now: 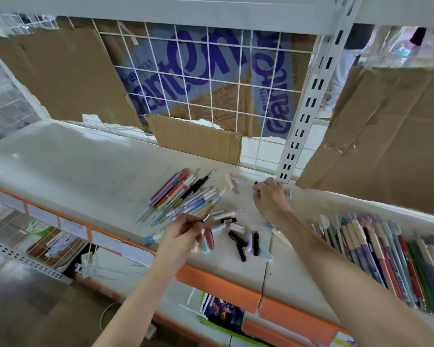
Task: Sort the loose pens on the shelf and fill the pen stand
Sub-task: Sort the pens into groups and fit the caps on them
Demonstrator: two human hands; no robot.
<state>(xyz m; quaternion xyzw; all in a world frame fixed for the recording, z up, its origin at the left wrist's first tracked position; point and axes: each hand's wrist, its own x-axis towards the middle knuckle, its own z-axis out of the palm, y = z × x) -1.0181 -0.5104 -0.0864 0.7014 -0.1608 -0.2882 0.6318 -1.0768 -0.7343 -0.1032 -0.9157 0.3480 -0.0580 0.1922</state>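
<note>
White metal shelving unit filled the view, a pale shelf with an orange front edge running across, slotted upright post at right, wire grid back panel behind. Torn brown cardboard lined the grid; one printed sheet sat upside down, big purple lettering not fully legible, small text read "PURIFIED WATER". More cardboard leaned at right. Lower shelf held packaged stationery. Sorted row of pens lay side by side at the right end of the shelf. Loose pile of pens lay mid-shelf, fanned diagonally, pastel, red and black barrels. Scattered caps and short pieces lay just in front of the pile, some black, some pastel. Left hand was curled, pinching a thin pen near its tip, over the front of the pile. Right hand reached toward the back by the post, fingers bent down on the shelf, possibly on a small item; grip could not be told. No pen stand visible in frame.
</note>
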